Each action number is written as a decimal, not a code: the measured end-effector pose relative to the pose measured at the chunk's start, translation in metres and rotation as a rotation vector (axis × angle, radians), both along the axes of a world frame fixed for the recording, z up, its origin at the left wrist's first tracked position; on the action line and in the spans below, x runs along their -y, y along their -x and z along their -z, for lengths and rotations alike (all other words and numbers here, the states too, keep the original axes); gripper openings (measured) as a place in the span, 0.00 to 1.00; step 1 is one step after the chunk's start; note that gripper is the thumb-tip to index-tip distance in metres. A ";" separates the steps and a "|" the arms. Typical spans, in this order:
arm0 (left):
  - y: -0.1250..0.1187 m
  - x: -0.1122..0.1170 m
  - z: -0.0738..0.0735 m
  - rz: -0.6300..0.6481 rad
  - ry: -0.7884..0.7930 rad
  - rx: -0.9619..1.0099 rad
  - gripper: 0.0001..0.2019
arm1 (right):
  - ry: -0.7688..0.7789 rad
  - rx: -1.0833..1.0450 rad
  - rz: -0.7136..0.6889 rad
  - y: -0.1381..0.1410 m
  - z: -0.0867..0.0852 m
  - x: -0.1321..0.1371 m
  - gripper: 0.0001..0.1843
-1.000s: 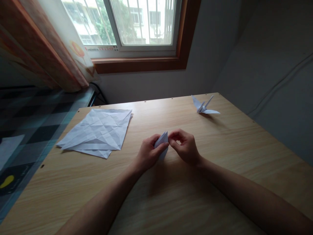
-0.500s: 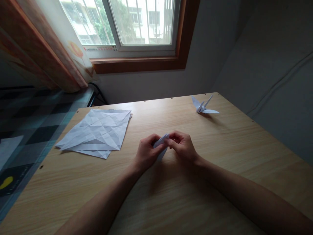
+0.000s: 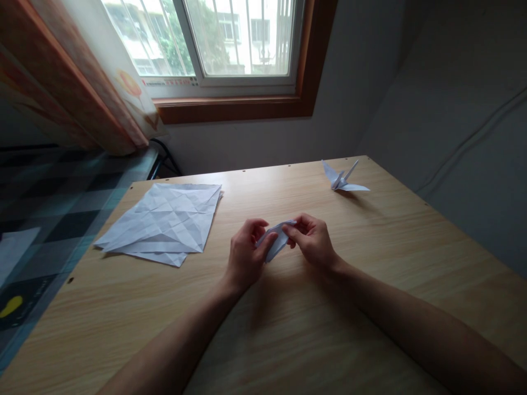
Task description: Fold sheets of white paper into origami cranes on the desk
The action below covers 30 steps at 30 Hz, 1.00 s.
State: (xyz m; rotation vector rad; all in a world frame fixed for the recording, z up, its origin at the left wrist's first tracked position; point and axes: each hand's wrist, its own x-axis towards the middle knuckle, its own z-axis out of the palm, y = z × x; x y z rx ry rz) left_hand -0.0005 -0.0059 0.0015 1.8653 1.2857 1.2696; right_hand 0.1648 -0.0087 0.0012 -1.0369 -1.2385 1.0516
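Note:
Between my two hands is a small piece of folded white paper (image 3: 278, 241), held above the middle of the wooden table. My left hand (image 3: 248, 249) grips its left side, with the thumb lying across the near face. My right hand (image 3: 312, 240) pinches the upper right corner between thumb and fingers. Parts of the paper's left edge and right tip are hidden by the fingers. Farther back on the right stands a white paper crane (image 3: 341, 180) with spread wings, apart from both hands.
Creased white paper sheets (image 3: 173, 216) lie stacked on the left of the wooden table (image 3: 263, 340). A checked cloth (image 3: 53, 203) covers a lower surface at the left. Beyond the table are a window (image 3: 247, 44), an orange curtain (image 3: 74, 71) and a wall with a cable (image 3: 473, 134).
The folded paper has turned, so more of its near face shows and its tip points right. My hands have moved slightly apart. The sheets and the crane stay put.

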 end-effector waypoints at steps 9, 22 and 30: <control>0.002 0.004 -0.003 0.270 -0.201 -0.098 0.13 | -0.269 0.222 0.092 0.008 0.000 0.017 0.08; 0.008 -0.002 -0.003 0.454 0.094 0.125 0.17 | -0.264 0.074 -0.229 0.001 0.007 0.006 0.13; 0.006 0.001 -0.003 0.421 0.099 0.126 0.15 | -0.140 -0.017 -0.242 0.004 0.000 0.011 0.07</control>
